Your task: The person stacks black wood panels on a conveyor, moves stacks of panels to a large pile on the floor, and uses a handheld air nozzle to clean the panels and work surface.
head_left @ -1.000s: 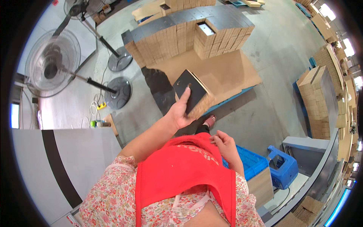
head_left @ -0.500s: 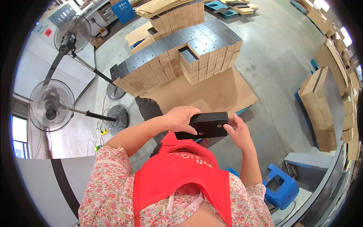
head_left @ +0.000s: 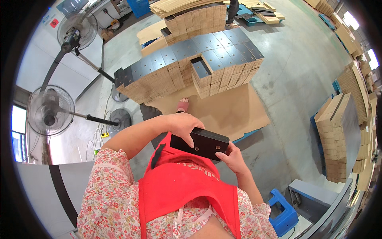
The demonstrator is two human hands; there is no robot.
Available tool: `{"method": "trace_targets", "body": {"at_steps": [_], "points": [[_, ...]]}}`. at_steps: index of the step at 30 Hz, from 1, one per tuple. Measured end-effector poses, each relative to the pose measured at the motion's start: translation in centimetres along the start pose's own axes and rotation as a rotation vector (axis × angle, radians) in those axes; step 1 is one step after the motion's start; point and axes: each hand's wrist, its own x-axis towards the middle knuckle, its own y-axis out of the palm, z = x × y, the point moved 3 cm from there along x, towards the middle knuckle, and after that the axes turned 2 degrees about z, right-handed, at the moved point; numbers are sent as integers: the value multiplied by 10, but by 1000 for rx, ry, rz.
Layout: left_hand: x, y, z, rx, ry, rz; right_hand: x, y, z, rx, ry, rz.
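In front of my red apron I hold a small stack of black rectangular boards [head_left: 205,144], tilted, with round holes showing in the near face. My left hand [head_left: 184,128] grips the stack's left end, its thumb on the near face and the fingers behind. At the opposite end, my right hand [head_left: 234,159] pinches the lower right corner with the thumb in front. Beyond my hands stand tight rows of similar dark-topped boards with pale edges [head_left: 163,73], on brown sheeting [head_left: 244,105]. A shorter stack [head_left: 200,67] at the near side of the rows sits lower than its neighbours.
Two stand fans [head_left: 51,109] are at the left, with cables near their bases. A blue stool [head_left: 283,213] stands at the lower right, beside a grey machine part [head_left: 312,193]. More board stacks [head_left: 332,139] line the right. Another person's leg [head_left: 232,12] shows at the far side.
The boards have moved left and closer to my body, and tilt down to the right. My right hand has closed on their corner. My sandalled foot now shows on the brown sheeting.
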Motion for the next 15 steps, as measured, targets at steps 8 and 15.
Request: {"method": "trace_targets", "body": {"at_steps": [8, 15], "points": [[41, -69, 120, -376, 16, -724, 106, -7, -13, 156, 90, -158], [40, 25, 276, -732, -586, -1133, 245, -24, -50, 200, 206, -338]]}}
